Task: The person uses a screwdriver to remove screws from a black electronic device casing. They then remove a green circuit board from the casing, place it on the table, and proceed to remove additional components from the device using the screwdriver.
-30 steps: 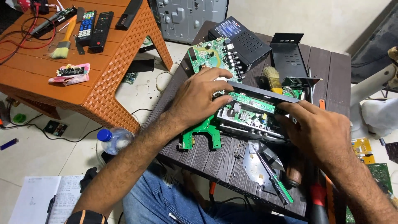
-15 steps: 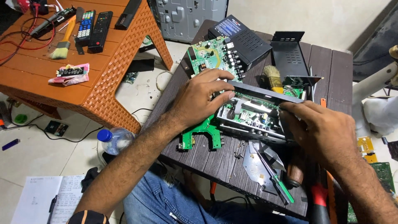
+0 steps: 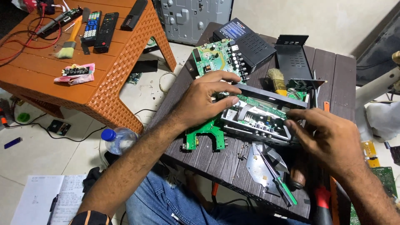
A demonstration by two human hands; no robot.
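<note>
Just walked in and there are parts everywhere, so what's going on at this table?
A seated person is working on an opened electronics box on a dark slatted table. The left hand rests over its left end, and the right hand grips its right edge. Loose green circuit boards, a brush and a green-handled screwdriver lie around it.

matt black metal chassis [image 3: 266, 93], grained wood-look table [image 3: 225, 160]

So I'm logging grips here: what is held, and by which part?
Both hands hold the opened black electronics box: left hand over its left end, right hand at its right end.
</note>
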